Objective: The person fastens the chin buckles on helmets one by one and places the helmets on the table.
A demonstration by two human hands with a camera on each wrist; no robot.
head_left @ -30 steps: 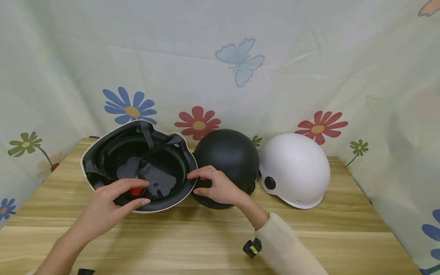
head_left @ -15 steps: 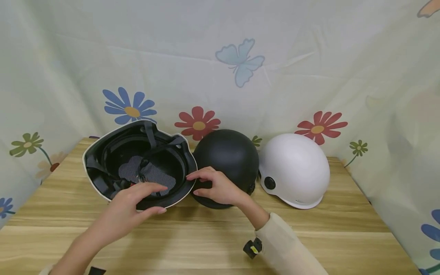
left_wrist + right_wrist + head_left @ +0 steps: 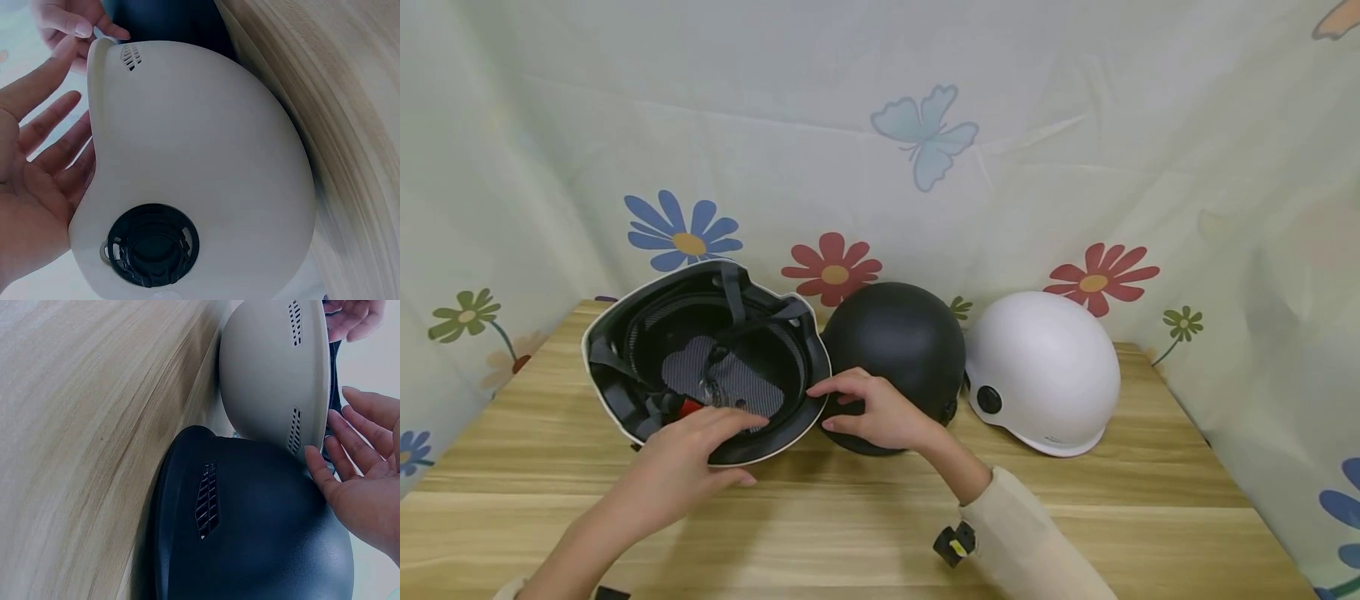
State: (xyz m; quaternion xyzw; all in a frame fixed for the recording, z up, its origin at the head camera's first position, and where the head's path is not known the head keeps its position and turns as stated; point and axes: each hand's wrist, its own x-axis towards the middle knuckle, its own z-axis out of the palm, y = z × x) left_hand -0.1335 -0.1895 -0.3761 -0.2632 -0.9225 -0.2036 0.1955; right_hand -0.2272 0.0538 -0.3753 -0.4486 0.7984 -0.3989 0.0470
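An upturned cream-white helmet (image 3: 752, 450) sits at the left of the table, its black lined hollow facing up. Inside, a chin strap (image 3: 732, 292) crosses the padding, and a red buckle tab (image 3: 689, 407) shows beside the left hand. The left hand (image 3: 681, 458) is at the near rim, fingers extended over the hollow, thumb apart outside. At the right rim, the right hand (image 3: 880, 410) touches the edge with its fingertips, thumb outside. In the right wrist view, the right hand (image 3: 369, 462) has loosely spread fingers. The left wrist view shows the left hand (image 3: 37, 156) along the rim.
A black helmet (image 3: 895, 350) stands dome up right beside the upturned one, partly behind the right hand. Farther right is a white helmet (image 3: 1045, 367), also dome up. The wooden table (image 3: 850, 533) ends against a flower-printed curtain (image 3: 1037, 167).
The left hand has shifted right along the near rim, then settled slightly lower. The upturned helmet has moved very slightly. The right hand stays almost in place.
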